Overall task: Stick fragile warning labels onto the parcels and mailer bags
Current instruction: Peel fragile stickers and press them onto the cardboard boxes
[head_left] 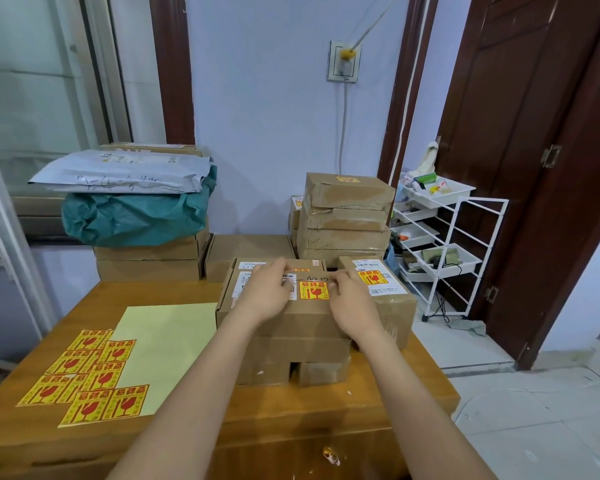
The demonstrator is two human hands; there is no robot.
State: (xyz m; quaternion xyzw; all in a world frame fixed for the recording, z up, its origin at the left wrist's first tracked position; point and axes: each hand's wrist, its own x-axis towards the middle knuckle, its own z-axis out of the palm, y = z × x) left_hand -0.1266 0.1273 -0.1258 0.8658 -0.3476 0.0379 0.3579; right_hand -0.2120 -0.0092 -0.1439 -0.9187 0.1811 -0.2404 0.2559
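left hand (267, 292), right hand (352, 299) flat on parcel (309, 311)

A yellow-and-red fragile label (314, 290) lies flat on the top cardboard parcel (284, 306) before me. A labelled parcel (385, 299) sits at its 3 o'clock. Loose label sheets (90, 372) lie at 8 o'clock. Grey and teal mailer bags (129, 199) are piled at 10 o'clock.

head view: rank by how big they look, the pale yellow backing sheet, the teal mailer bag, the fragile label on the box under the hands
1-2. teal mailer bag and pale yellow backing sheet: look alike, and the sheet lies nearer, so unranked
3. fragile label on the box: clearly smallest
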